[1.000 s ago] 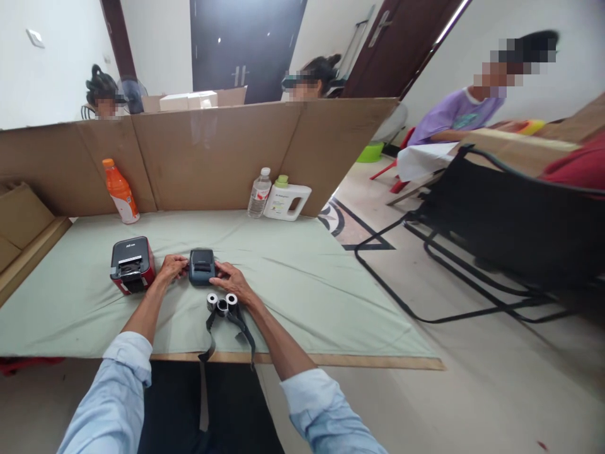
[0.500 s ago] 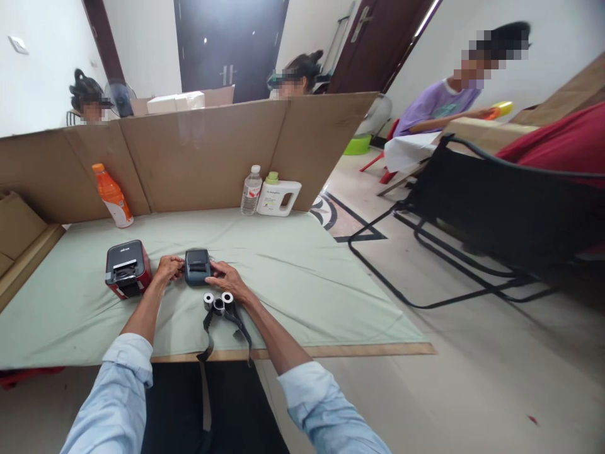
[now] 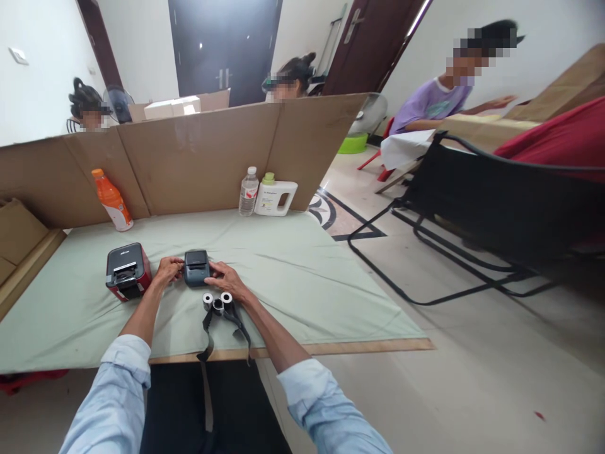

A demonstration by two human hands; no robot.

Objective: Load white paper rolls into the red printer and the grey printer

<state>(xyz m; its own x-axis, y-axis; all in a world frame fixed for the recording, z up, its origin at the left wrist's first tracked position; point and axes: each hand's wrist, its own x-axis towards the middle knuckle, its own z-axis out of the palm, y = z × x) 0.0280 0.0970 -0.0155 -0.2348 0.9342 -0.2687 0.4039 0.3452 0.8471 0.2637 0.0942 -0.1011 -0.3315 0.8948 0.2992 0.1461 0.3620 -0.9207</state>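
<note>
A small dark portable printer (image 3: 196, 270) sits on the table, a thin slot across its top. Its left side is met by the fingertips of my left hand (image 3: 169, 270), which are drawn together. My right hand (image 3: 227, 279) holds the opposite side, thumb near the front corner and fingers along the edge. In front of the printer stand three small rolls (image 3: 218, 305), from which dark strips trail toward the table's front edge. Left of my left hand is a larger red and black printer (image 3: 127, 271).
A cardboard wall (image 3: 198, 157) closes off the back. Before it stand an orange bottle (image 3: 112, 200), a clear water bottle (image 3: 248, 192) and a white jug (image 3: 276, 197). A black-framed folding chair (image 3: 454, 208) is at right, with a person in purple (image 3: 428, 104) beyond it.
The dark gap across the small printer's top has narrowed to a thin line. My hands stay at its sides. The person in purple no longer holds the yellow and orange thing.
</note>
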